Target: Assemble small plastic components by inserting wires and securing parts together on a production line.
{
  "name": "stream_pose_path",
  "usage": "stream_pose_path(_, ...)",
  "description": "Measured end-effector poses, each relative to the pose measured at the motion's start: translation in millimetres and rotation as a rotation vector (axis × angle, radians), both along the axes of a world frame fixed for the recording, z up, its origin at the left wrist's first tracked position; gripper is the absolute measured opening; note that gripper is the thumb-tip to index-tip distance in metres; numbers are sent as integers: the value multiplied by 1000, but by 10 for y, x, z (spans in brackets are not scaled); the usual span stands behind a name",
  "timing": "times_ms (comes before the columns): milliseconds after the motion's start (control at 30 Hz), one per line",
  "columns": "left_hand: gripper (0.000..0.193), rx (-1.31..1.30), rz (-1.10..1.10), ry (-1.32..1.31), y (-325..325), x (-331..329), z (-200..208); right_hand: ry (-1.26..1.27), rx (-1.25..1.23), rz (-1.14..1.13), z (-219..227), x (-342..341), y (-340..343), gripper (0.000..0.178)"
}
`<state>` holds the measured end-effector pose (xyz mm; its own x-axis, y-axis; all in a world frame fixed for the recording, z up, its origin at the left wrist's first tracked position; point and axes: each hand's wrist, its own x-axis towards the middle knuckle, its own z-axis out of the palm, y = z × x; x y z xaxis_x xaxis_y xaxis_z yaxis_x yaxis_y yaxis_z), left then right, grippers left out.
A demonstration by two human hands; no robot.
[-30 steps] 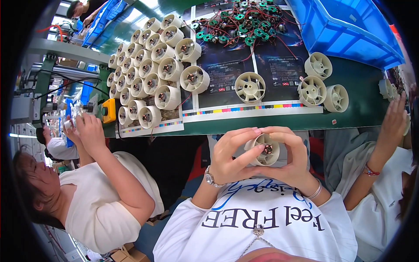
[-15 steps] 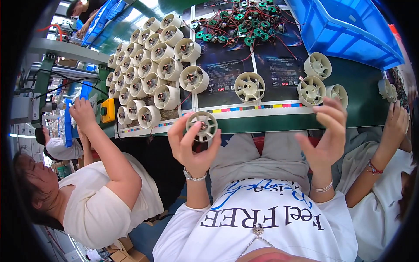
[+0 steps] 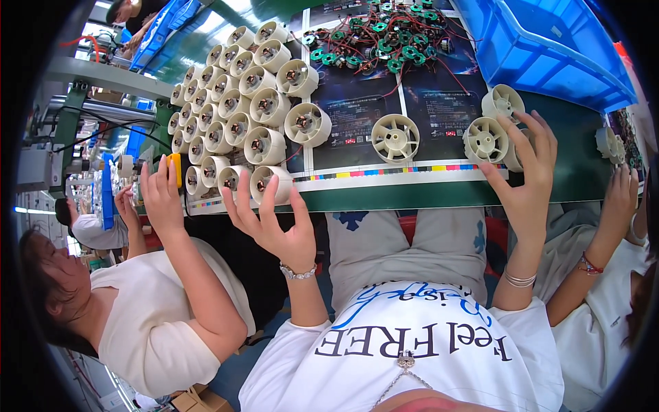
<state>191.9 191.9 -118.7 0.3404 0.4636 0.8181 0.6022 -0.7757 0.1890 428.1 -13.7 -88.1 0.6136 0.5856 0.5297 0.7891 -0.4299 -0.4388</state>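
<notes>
My left hand (image 3: 274, 230) is open, its fingers spread at the near edge of a cream round fan housing (image 3: 269, 185) with a copper-wound motor inside. That housing stands at the near right end of several similar motor-fitted housings (image 3: 233, 106). On the right, my right hand (image 3: 525, 172) is open, thumb and fingers apart around the right side of a spoked housing (image 3: 486, 139) with no motor visible. Whether the fingertips touch it, I cannot tell. Another spoked housing (image 3: 502, 101) stands behind, and one more is partly hidden by my hand. A single spoked housing (image 3: 395, 139) lies between my hands.
Green-ringed motors with red wires (image 3: 384, 38) are heaped at the back. A blue bin (image 3: 549, 55) stands back right. Co-workers sit on both sides; the left one's hand (image 3: 163, 196) is raised beside a yellow switch box (image 3: 176, 170).
My left hand has moved left and released the motor-fitted housing at the group's near end. My right hand has moved up to the spoked housings. The left co-worker's arm has shifted right.
</notes>
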Motion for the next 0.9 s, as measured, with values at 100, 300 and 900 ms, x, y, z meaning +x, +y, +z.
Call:
stream_pose_path(100, 32, -24, -70, -80, -104, 111, 2, 8, 0, -13, -12, -6, 8, 47)
stream_pose_path(300, 32, -79, -231, -117, -164, 182, 42, -17, 56, -131, -91, 103, -58, 41)
stream_pose_path(900, 49, -317, -479, 162, -425, 739, 87, -244, 11, 123, 117, -276, 654, 39)
